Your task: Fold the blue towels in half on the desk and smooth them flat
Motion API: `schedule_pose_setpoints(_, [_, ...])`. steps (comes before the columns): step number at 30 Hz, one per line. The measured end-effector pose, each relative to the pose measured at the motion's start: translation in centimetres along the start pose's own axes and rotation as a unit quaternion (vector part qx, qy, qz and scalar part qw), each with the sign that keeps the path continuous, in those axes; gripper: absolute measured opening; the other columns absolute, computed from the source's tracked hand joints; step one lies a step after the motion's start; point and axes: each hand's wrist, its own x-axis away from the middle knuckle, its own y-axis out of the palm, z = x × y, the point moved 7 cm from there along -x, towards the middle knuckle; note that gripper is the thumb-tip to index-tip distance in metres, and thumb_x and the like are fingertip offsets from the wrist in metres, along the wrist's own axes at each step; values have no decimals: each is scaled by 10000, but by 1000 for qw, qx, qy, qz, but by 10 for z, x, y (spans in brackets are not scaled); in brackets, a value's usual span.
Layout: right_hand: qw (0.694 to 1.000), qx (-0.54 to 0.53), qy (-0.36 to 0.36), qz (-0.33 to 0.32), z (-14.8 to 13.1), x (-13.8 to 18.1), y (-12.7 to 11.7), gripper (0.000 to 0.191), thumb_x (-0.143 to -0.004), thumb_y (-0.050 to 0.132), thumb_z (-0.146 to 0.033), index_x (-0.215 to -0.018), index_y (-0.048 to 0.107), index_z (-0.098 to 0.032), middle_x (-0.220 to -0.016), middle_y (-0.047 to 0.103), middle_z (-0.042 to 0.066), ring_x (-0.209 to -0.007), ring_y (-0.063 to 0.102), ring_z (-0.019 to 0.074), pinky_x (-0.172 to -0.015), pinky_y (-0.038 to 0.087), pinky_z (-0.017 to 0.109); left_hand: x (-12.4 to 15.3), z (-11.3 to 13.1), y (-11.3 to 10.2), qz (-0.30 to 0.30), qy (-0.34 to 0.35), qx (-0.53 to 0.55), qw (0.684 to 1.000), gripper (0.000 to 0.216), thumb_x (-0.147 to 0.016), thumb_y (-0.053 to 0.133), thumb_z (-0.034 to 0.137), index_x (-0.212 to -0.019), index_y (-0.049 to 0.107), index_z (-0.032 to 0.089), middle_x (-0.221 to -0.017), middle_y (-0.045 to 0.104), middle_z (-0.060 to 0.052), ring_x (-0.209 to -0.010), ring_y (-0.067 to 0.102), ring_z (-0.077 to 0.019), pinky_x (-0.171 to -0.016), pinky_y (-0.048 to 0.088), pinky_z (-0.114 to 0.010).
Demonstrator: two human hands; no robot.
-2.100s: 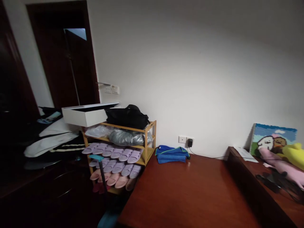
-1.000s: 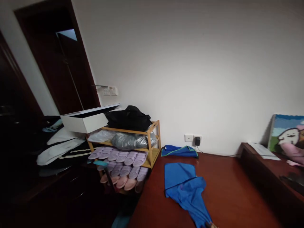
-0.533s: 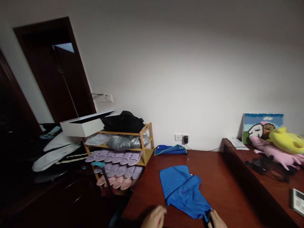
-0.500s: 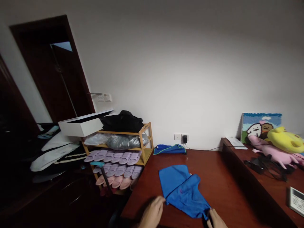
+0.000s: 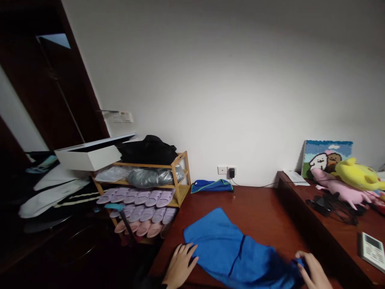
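Observation:
A blue cloth (image 5: 231,251) lies spread across the dark red-brown wooden table (image 5: 252,204), with a crease running over its middle. At its left edge my left hand (image 5: 181,261) rests with fingers spread, fingertips touching the cloth. My right hand (image 5: 314,269) is closed on the right end of the cloth, where a bunched bit shows by the fingers. That end looks blurred and partly raised. The cloth's near edge runs out of the bottom of the view.
A folded blue cloth with green edging (image 5: 212,186) lies against the wall. A wooden shoe rack (image 5: 177,188) with slippers and a black bag (image 5: 148,149) stands left. On the raised ledge to the right are plush toys (image 5: 355,176), a cable (image 5: 333,208) and a white remote (image 5: 373,249).
The cloth has been stretched out wider to the right and near side. My right hand has moved right with its end; my left hand has opened and shifted slightly left. The view turned slightly.

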Motion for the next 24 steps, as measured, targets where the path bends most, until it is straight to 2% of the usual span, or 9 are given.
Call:
schedule_pose_setpoints(3, [993, 77, -84, -31, -21, -20, -29, 432, -824, 657, -662, -1030, 691, -285, -954, 711, 67, -884, 702, 248, -800, 581, 338, 26, -19, -6, -14, -13, -1, 1000, 575, -923, 511, 677, -1438, 536, 423, -1422, 642, -26, -1285, 583, -295, -1163, 393, -521])
schedule_pose_setpoints(5, [988, 106, -102, -45, -25, -31, -41, 437, -828, 659, -669, -1033, 704, -286, -954, 701, 74, -867, 692, 252, -795, 576, 354, 36, -24, -7, -24, -29, -1, 999, 630, -857, 609, 684, -1425, 555, 415, -1404, 650, -37, -1288, 576, -323, -1154, 402, -527])
schedule_pose_setpoints(7, [987, 122, -97, -41, -23, -38, -50, 476, -840, 615, -708, -1028, 717, -283, -945, 698, 84, -861, 689, 266, -793, 571, 379, 42, -22, -9, -23, -44, 8, 999, 539, -851, 653, 621, -1342, 633, 400, -1342, 683, -37, -1267, 588, -327, -1141, 416, -509])
schedule_pose_setpoints(10, [988, 131, -77, -25, -17, -44, -58, 577, -834, 556, -772, -1070, 724, -272, -942, 702, 102, -873, 691, 295, -800, 563, 416, 46, -9, -19, -3, -36, 43, 998, 250, -952, 546, 428, -1105, 736, 373, -1177, 741, -17, -1151, 648, -271, -1066, 475, -430])
schedule_pose_setpoints(12, [990, 122, -66, -35, -20, -47, -62, 578, -846, 525, -781, -1032, 731, -274, -925, 705, 102, -875, 693, 298, -814, 555, 419, 46, -1, -34, 18, -32, 83, 996, 272, -976, 462, 351, -1005, 732, 350, -1080, 759, -5, -1066, 681, -234, -995, 510, -374])
schedule_pose_setpoints(16, [994, 70, -41, -69, -48, -61, -81, 536, -866, 492, -770, -890, 714, -283, -903, 715, 82, -865, 694, 274, -827, 544, 384, 34, -8, -86, 98, -101, 183, 973, 289, -963, 419, 423, -983, 685, 311, -984, 788, -4, -929, 740, -215, -862, 563, -311])
schedule_pose_setpoints(21, [1000, -2, -17, 19, -90, -92, -133, 559, -807, 544, -783, -948, 705, -267, -1031, 750, 89, -991, 691, 288, -939, 520, 397, -2, -18, -178, 190, -120, 195, 955, 416, -958, 405, 568, -1125, 649, 275, -1116, 782, -57, -1051, 725, -262, -935, 547, -359])
schedule_pose_setpoints(24, [998, -44, -9, 54, -102, -104, -156, 553, -771, 602, -760, -968, 708, -254, -1058, 754, 82, -1028, 679, 285, -980, 498, 397, -12, -16, -233, 243, -109, 203, 942, 414, -907, 491, 618, -1073, 684, 292, -1072, 798, -28, -1012, 738, -267, -919, 552, -346])
